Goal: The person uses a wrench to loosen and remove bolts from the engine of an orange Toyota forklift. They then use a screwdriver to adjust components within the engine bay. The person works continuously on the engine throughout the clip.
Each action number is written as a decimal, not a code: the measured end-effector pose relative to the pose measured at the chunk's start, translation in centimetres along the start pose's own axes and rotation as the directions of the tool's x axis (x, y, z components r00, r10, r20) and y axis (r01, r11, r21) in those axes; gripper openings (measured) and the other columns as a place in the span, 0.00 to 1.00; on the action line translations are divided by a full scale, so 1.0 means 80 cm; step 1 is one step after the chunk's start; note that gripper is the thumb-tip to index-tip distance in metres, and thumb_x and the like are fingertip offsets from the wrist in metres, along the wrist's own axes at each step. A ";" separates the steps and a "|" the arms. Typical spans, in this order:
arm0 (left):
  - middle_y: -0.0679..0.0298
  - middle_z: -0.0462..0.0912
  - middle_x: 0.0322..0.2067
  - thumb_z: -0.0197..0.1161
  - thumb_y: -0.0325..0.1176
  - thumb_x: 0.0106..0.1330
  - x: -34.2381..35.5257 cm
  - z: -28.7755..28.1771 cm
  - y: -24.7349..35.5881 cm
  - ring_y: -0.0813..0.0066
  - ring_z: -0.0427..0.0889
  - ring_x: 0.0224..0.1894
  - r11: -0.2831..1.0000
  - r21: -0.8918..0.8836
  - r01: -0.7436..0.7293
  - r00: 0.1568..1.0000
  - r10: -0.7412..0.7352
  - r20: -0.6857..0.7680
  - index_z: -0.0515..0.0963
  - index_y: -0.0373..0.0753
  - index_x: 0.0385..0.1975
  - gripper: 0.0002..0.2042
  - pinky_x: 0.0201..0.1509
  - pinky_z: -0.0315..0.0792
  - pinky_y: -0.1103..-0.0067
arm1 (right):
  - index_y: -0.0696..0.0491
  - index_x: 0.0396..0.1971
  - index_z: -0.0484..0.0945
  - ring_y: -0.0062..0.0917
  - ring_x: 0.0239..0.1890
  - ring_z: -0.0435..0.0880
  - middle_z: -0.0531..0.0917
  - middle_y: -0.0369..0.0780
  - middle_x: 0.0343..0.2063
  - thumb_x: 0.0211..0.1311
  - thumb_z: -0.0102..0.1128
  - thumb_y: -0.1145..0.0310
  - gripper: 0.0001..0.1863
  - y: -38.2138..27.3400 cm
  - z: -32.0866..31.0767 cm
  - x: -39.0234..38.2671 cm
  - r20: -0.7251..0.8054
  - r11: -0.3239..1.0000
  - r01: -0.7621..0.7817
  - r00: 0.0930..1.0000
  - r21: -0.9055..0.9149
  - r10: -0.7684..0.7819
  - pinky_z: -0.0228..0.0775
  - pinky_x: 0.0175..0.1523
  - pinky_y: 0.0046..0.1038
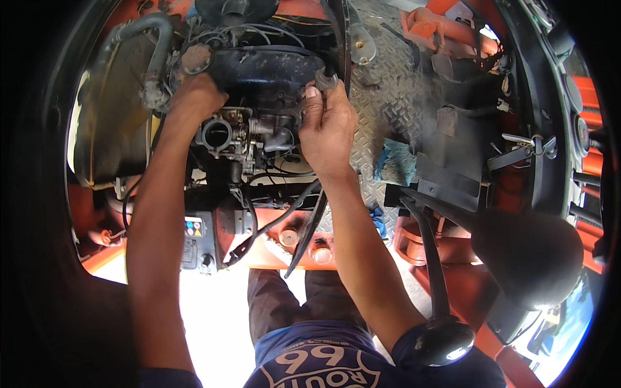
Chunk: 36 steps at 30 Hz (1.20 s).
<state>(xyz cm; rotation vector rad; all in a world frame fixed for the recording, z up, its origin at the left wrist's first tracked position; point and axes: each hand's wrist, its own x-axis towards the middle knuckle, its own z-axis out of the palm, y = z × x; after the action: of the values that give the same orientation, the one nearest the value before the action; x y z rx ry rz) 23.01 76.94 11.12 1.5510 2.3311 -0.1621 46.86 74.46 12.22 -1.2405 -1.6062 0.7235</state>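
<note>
My right hand (328, 139) is closed around an open-ended wrench (326, 81), whose jaw sticks up past the thumb at the right end of the engine. My left hand (196, 102) reaches into the engine's left side, just below a rusty round cap (196, 58). Its fingers are curled, and whatever they grip is hidden. Between the hands lies a carburetor (216, 134) with a round open throat. Behind it runs the engine's dark valve cover (265, 67).
A radiator (116, 110) with a thick hose (143, 26) stands at the left. A battery (199, 242) sits nearer me. On the right are a diamond-plate floor (381, 107), a blue-green rag (396, 161), levers with a black knob (443, 341), and hanging keys (538, 145).
</note>
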 end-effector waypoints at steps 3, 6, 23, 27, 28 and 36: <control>0.46 0.83 0.49 0.61 0.38 0.63 0.011 -0.006 0.018 0.53 0.81 0.55 0.971 0.213 -0.105 0.994 0.106 0.010 0.84 0.35 0.43 0.15 0.59 0.76 0.66 | 0.58 0.37 0.74 0.50 0.32 0.82 0.81 0.51 0.28 0.69 0.54 0.74 0.03 0.008 -0.001 -0.010 0.033 0.994 0.074 0.996 0.084 -0.077 0.73 0.37 0.39; 0.52 0.83 0.51 0.59 0.34 0.61 0.020 -0.005 0.022 0.55 0.81 0.55 0.942 0.307 -0.133 0.991 0.118 0.067 0.85 0.38 0.42 0.14 0.56 0.77 0.66 | 0.58 0.37 0.75 0.46 0.31 0.83 0.81 0.49 0.27 0.69 0.54 0.74 0.03 0.014 -0.005 -0.016 -0.057 0.989 0.061 0.997 0.136 -0.053 0.73 0.36 0.36; 0.54 0.83 0.23 0.64 0.47 0.68 0.055 -0.044 0.027 0.69 0.83 0.24 0.984 0.109 0.139 0.883 -0.173 0.437 0.81 0.28 0.37 0.22 0.31 0.83 0.71 | 0.57 0.37 0.75 0.20 0.22 0.78 0.78 0.37 0.20 0.72 0.53 0.73 0.04 0.014 -0.006 -0.015 -0.047 0.947 -0.034 0.998 0.318 0.052 0.71 0.30 0.25; 0.57 0.83 0.23 0.66 0.48 0.66 0.055 -0.042 0.024 0.72 0.82 0.21 0.968 0.205 -0.145 0.916 0.052 0.398 0.83 0.30 0.38 0.21 0.30 0.81 0.72 | 0.57 0.37 0.75 0.18 0.24 0.79 0.79 0.36 0.22 0.73 0.52 0.71 0.06 0.013 -0.007 -0.014 -0.029 0.950 -0.049 0.998 0.308 0.061 0.71 0.31 0.23; 0.57 0.83 0.23 0.67 0.48 0.65 0.056 -0.041 0.026 0.72 0.82 0.21 0.953 0.252 -0.166 0.911 0.051 0.409 0.83 0.31 0.38 0.21 0.30 0.81 0.73 | 0.58 0.37 0.75 0.16 0.25 0.79 0.80 0.35 0.24 0.74 0.52 0.69 0.07 0.013 -0.008 -0.014 -0.014 0.954 -0.064 0.997 0.293 0.071 0.71 0.33 0.21; 0.61 0.79 0.20 0.59 0.46 0.70 0.070 -0.040 0.016 0.74 0.78 0.19 0.986 0.149 0.071 0.843 -0.139 0.519 0.79 0.36 0.45 0.18 0.17 0.65 0.78 | 0.59 0.37 0.75 0.18 0.23 0.79 0.79 0.36 0.21 0.72 0.53 0.72 0.06 0.017 -0.007 -0.010 -0.069 0.925 -0.050 0.994 0.377 0.082 0.71 0.30 0.23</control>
<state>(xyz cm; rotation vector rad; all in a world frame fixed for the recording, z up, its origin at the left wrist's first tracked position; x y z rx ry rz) 21.56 83.19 12.34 1.2232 1.9837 -0.6847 47.95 74.08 11.02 -1.0312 -1.2869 0.9584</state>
